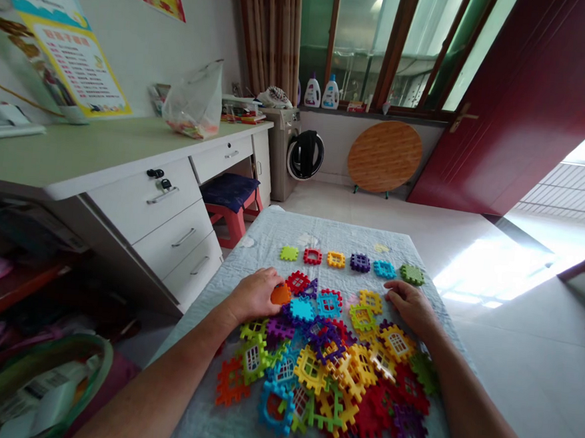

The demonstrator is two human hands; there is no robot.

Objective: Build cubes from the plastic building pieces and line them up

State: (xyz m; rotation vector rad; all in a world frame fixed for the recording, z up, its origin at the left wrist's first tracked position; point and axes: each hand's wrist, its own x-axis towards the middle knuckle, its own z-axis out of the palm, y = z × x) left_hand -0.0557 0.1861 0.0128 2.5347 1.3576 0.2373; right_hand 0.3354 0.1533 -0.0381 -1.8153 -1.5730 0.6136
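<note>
My left hand is closed on an orange plastic building tile at the left edge of a heap of notched tiles. My right hand hovers or rests over the cloth at the heap's right, its fingers slightly apart and nothing visible in them. A yellow window tile lies just left of it. Beyond the hands runs a row of single tiles: lime, red, yellow, purple, blue and green. A solid light-blue tile lies on the heap near my left hand.
A pale blue cloth covers the table. To the left stand a desk with drawers and a red stool. A washing machine, a round wooden tabletop and a red door are farther back.
</note>
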